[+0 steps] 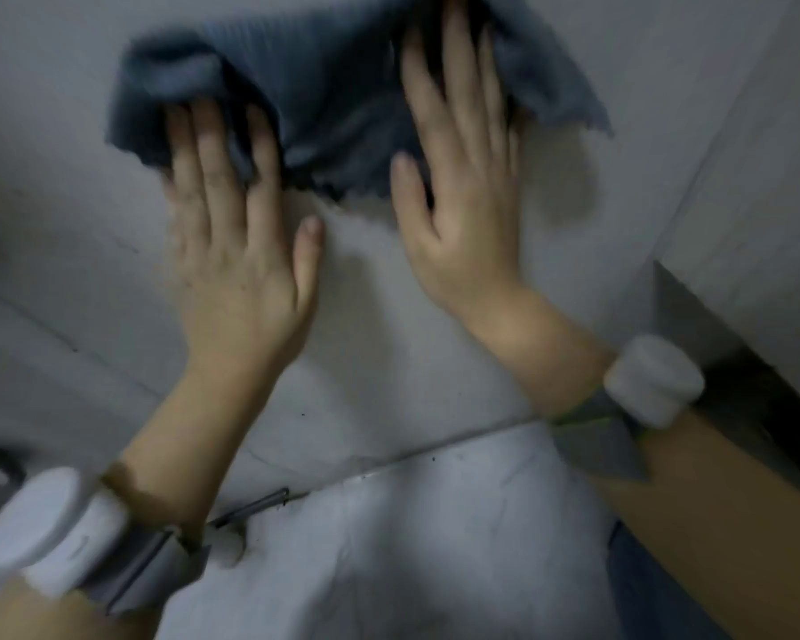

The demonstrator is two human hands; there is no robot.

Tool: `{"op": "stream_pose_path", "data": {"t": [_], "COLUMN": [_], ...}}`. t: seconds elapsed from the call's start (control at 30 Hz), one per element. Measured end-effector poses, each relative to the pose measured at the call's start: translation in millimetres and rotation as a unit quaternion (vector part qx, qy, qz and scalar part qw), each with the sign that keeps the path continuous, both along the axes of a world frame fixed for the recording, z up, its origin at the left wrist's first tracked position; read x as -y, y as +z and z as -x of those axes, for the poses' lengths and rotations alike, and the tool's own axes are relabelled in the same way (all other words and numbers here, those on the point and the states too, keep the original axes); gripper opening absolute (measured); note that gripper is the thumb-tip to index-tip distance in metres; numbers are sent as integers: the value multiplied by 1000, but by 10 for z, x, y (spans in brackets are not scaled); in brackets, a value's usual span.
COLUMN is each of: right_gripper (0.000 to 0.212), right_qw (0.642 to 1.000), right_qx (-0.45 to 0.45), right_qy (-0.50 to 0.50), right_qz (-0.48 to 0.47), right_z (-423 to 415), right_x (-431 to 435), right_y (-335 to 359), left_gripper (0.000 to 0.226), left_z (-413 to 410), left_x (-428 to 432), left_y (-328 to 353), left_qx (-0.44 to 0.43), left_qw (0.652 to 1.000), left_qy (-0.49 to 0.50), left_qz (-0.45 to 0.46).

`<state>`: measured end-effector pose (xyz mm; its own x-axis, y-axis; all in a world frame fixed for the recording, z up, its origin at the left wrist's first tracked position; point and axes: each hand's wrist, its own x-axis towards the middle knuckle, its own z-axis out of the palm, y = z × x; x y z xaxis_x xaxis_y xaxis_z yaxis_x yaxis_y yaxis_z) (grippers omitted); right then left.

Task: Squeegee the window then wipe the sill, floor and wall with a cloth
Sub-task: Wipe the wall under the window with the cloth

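A: Head view, looking straight down: both hands are pressed flat on a dark blue-grey ribbed microfibre cloth (338, 99) spread over pale grey floor tiles (389, 362). What would you worry about?

B: The grip, mostly. The left hand (236, 251) has its fingers a little apart and laid on the cloth's bunched left end, thumb out on bare tile. The right hand (458, 200) is the same, fingers spread and flat on the right part. Neither is clamped on anything; only downward pressure holds the fabric.

A: So it could slip out?

B: I'd judge so. If the tile is wet, the palms may slide over the cloth rather than drag it, and the left end is already rucked into a thick fold, which would leave a streak.

A: There's a darker patch (569, 187) just right of the right hand.

B: Looks like damp, though the blur makes that uncertain. A ragged corner of the cloth lies close beside it and might smear it.

A: Surfaces?

B: The tiles look smooth and matt, with thin grout lines. The cloth is soft and finely ribbed with frayed-looking edges. On each wrist sits a white rounded plastic device (652, 381) on a grey strap. A dark angled edge (730, 385) lies at right; I can't tell what it is. Neither a window nor a squeegee shows.
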<state>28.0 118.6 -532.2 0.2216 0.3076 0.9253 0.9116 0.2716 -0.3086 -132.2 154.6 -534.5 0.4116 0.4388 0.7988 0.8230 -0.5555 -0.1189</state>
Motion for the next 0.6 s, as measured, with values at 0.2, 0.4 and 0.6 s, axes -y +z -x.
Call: {"op": "stream_pose_path", "data": {"t": [0.2, 0.4, 0.6], "right_gripper": [56, 54, 57], "right_qw": [972, 927, 937], "right_qx": [33, 51, -24], "right_qy": [22, -15, 26], "right_qz": [231, 370, 347], "right_z": [414, 832, 938], "right_x": [264, 370, 341], "right_y": [-2057, -2852, -2439], "left_gripper": [50, 55, 56], "left_z": [744, 1105, 1088], "left_x": [81, 233, 256], "left_y": [-1679, -2465, -2054], "left_qx": [-139, -237, -173], "left_qw": [987, 952, 970], "left_qy": [8, 60, 37], "left_qz": [87, 187, 168]}}
